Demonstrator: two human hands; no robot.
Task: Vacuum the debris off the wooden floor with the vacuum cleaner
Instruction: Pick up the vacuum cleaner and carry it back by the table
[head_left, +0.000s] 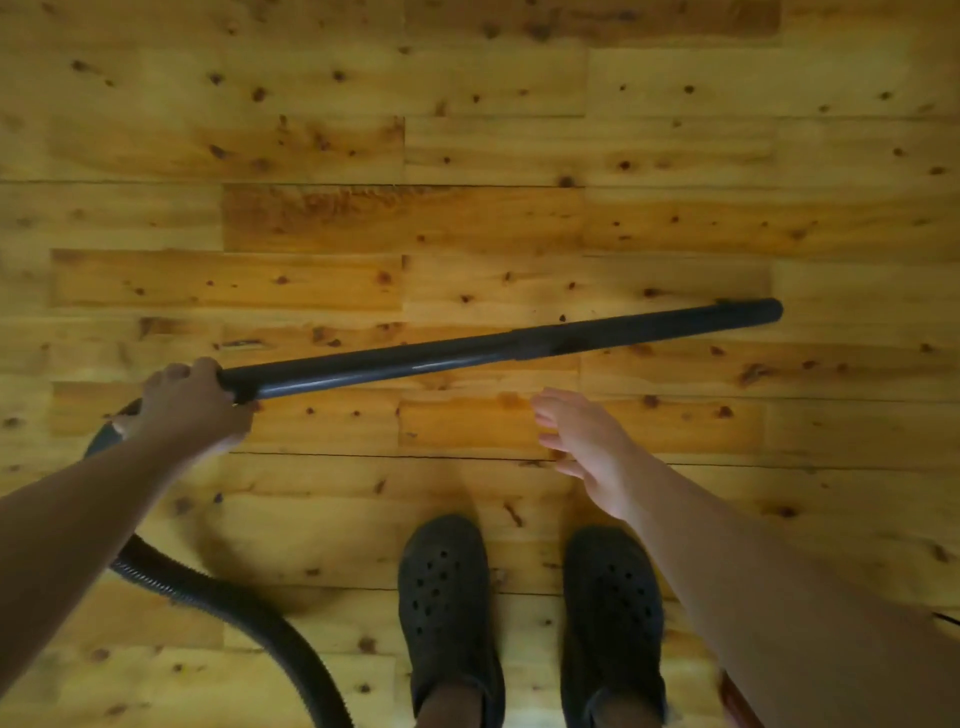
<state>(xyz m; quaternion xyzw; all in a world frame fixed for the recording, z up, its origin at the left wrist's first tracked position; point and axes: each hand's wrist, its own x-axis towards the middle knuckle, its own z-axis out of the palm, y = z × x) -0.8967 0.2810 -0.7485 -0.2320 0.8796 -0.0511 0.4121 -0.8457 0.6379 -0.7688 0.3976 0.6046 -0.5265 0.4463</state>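
A long black vacuum wand (498, 347) stretches from lower left to upper right above the knotty wooden floor (467, 156). Its open tip (774, 310) is at the right, next to a small dark speck (562, 317) that could be debris or a knot. My left hand (182, 402) is shut around the wand's near end. From there the ribbed black hose (234, 603) loops down and off the bottom edge. My right hand (587, 447) hovers below the wand with fingers spread, holding nothing and apart from it.
My two feet in dark perforated clogs (449, 613) (613, 623) stand on the planks at the bottom centre. A dark reddish edge (737, 701) shows at the bottom right beneath my forearm. Bare planks fill the upper half of the view.
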